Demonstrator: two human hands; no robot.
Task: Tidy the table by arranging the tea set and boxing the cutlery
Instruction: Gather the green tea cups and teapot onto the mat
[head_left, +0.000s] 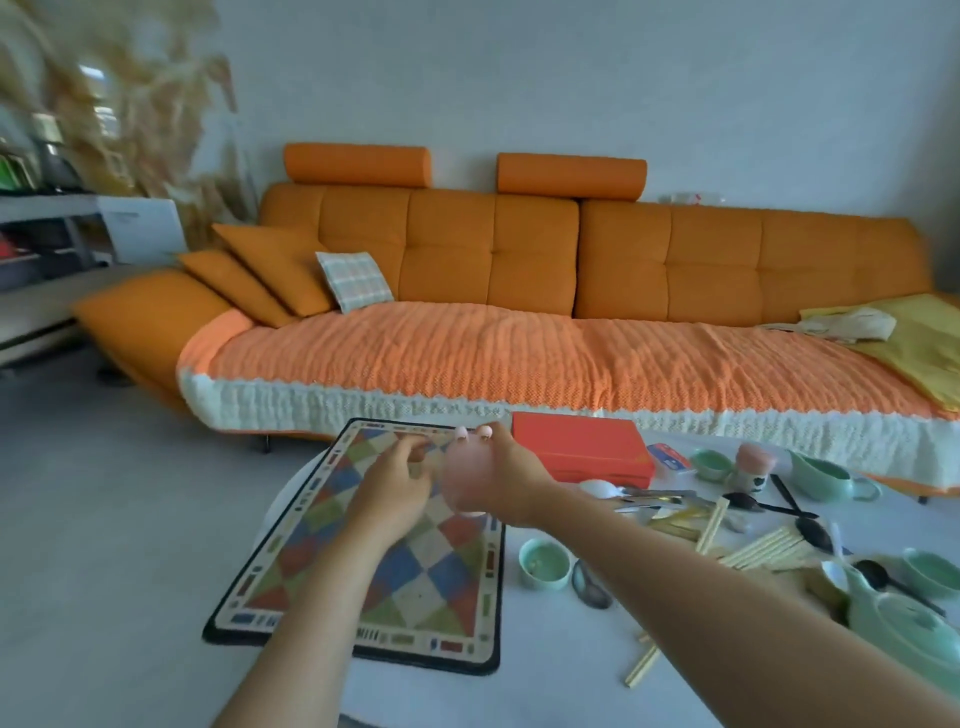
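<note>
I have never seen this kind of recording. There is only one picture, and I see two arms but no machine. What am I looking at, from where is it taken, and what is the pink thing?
There is no machine here. A person wears one wide camera on the head, so you look forward and down along their bare arms. The right hand holds a rounded pink object above a chequered mat; it is too blurred to name. The left hand is beside it; whether it touches, I cannot tell. On the white table lie a red box, pale green cups, a green teapot, chopsticks and spoons. Behind stands an orange sofa.
</note>
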